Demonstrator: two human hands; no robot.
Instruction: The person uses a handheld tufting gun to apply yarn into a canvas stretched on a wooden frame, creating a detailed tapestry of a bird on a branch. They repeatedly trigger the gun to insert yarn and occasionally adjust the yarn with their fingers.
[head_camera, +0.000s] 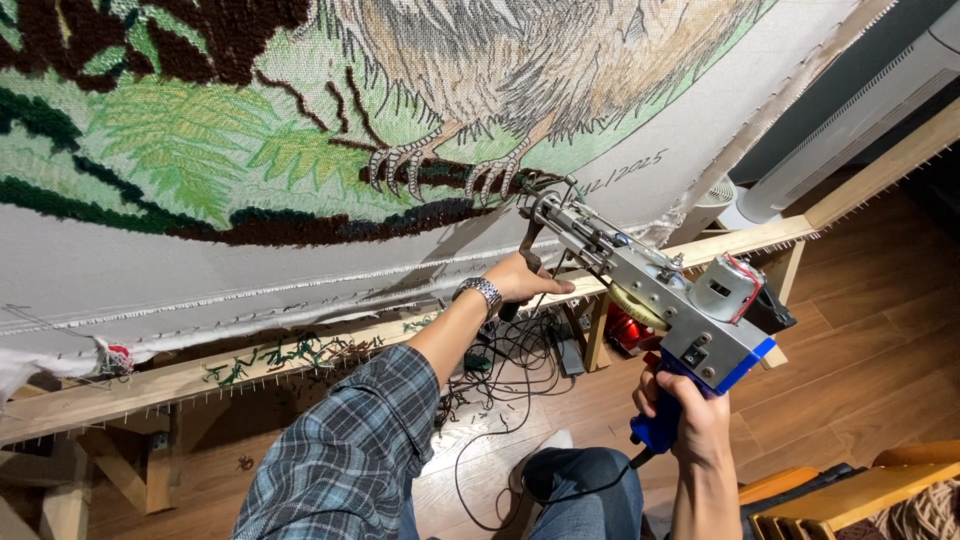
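A tufting gun (655, 290) is held up against a stretched white cloth (300, 260) that bears a partly tufted bird among green leaves, and everything else sits around that gun. The right hand (685, 415) is closed tight around the gun's blue grip at its lower rear end, wrist pointing down toward the floor. The left hand (525, 278) is wrapped around the black front handle, just below the gun's nose (a metal wristwatch (480, 292) sits on that arm, above a plaid sleeve (350, 450)). The gun's needle end touches the cloth close beside the bird's claws and the dark brown branch (330, 228). Its silver motor sits on top toward the rear, just above the right hand. Below the gun runs the wooden frame (200, 375) that the cloth is pinned to, and under that a tangle of black cables (520, 345) lies on the wooden floor. Beside the gun's rear, past the frame, stands a white fan (715, 200).
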